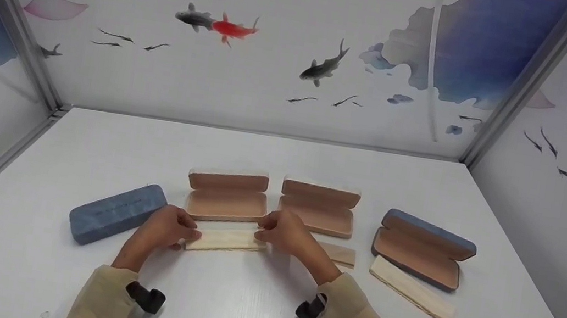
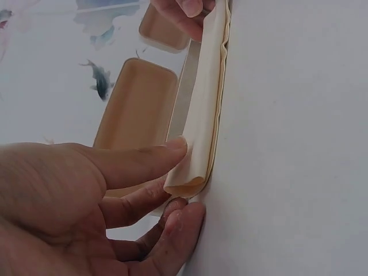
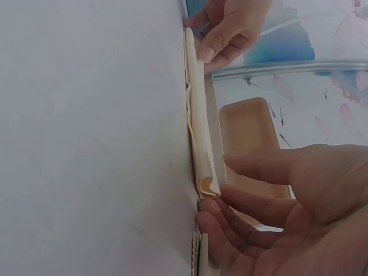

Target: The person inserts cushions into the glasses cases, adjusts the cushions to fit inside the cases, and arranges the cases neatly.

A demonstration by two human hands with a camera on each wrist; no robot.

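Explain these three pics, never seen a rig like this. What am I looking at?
No robot: these are a person's bare left hand and right hand, with a small black camera on each wrist. The wide picture comes from a head-worn camera looking forward and down; the close-ups come from each wrist. On the white table: a closed blue glasses case at left, two open pale glasses cases in the middle, an open blue glasses case at right. Both hands hold a folded cream cloth by its ends; two more folded cloths lie to the right, one partly behind the right hand.
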